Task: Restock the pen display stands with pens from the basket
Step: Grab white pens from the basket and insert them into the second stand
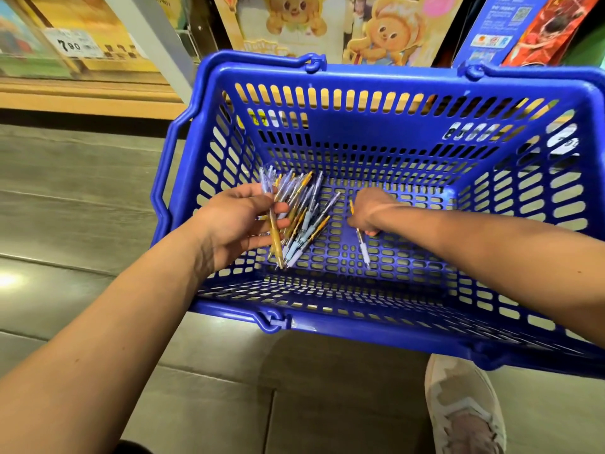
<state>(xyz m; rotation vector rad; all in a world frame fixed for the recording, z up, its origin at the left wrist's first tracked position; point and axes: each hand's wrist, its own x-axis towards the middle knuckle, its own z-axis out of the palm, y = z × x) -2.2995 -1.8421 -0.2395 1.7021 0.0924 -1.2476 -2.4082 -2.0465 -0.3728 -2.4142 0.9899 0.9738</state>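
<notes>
Bare forearms reach in from the bottom edge, with a pale shoe [458,404] at lower right on the grey floor [82,208]. Both hands are inside the blue basket [360,326] at centre frame. Left hand [237,221] is clasped round a bunch of pens [301,217], yellow and pale blue, fanned out over the basket floor. Right hand [371,209], fingers curled downward, pinches a single pen [364,249] lying just beside the bunch. A price label [70,44] sits on the shelf at upper left.

One head-worn camera looks steeply down, close above the basket [376,78], seemingly set on the floor [82,198].
</notes>
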